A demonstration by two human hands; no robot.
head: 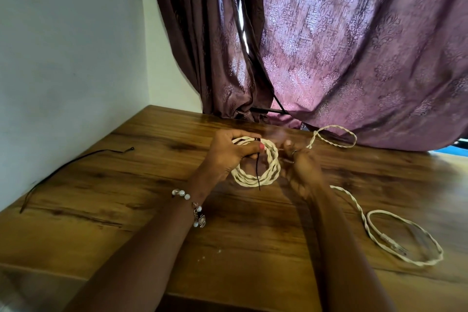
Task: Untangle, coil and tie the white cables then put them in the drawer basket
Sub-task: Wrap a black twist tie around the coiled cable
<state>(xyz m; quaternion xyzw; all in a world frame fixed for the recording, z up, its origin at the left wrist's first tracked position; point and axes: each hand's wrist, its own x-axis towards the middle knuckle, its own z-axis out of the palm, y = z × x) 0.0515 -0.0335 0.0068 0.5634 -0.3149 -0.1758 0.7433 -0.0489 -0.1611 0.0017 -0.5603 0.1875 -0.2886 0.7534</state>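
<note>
On the table (126,210) the coil (255,162) sits mid-back between both hands, a loose cable (405,238) lies to its right, a tie (68,167) far left by the wall (63,58), and the curtain (329,45) hangs behind.

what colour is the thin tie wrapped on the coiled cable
Black, or very dark; the tie crosses the white coiled cable. Seen in the head view.

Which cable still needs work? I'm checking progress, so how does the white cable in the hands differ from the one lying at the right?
The held white cable is wound into a tight multi-turn coil; the loose white cable sprawls in one wide loop. The left hand grips the coil, with a dark tie across it; the loose cable lies untied on the wooden table. Both are white and twisted.
</note>
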